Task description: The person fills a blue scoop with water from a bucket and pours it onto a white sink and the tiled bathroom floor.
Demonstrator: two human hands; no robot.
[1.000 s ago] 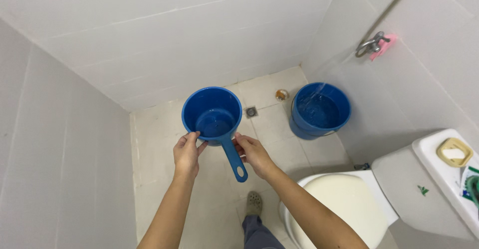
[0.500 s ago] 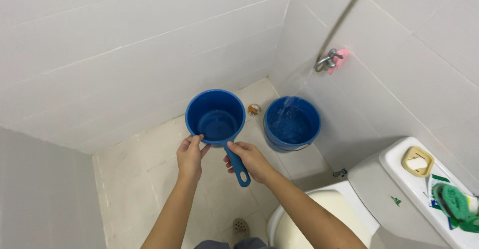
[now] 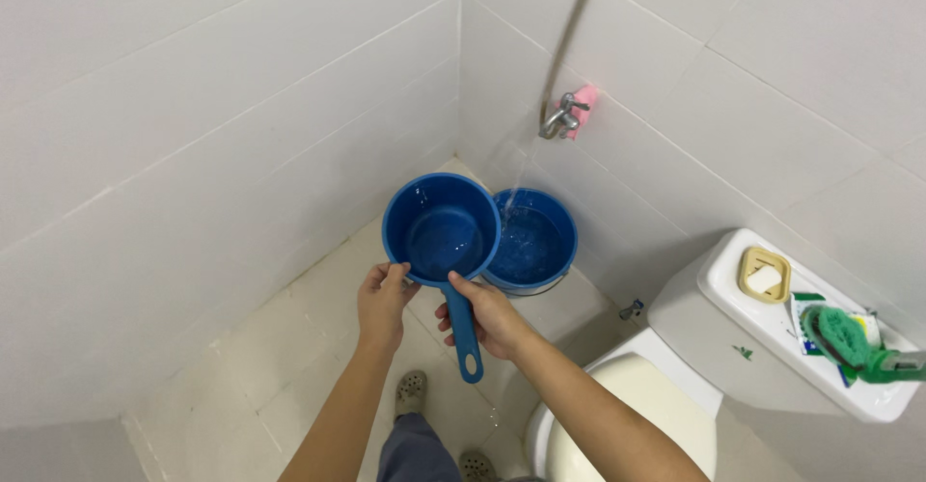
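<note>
I hold a blue plastic water dipper [image 3: 441, 234] with a long handle in front of me, a little water in its bottom. My left hand [image 3: 383, 301] grips the dipper's near rim. My right hand [image 3: 484, 316] is wrapped around the top of the handle. Just behind and right of the dipper stands a blue bucket [image 3: 532, 244] on the floor. A thin stream of water falls into it from a metal wall tap [image 3: 558, 117].
White tiled walls close in on the left and behind. A white toilet [image 3: 627, 405] with its cistern [image 3: 772, 347] sits at the right, carrying a soap dish [image 3: 765, 275] and a green brush [image 3: 847, 342]. My feet [image 3: 413, 392] stand on the pale tiled floor.
The view has swung right, and the dipper now sits close to the bucket, partly covering its left rim. Both hands keep their hold on the dipper.
</note>
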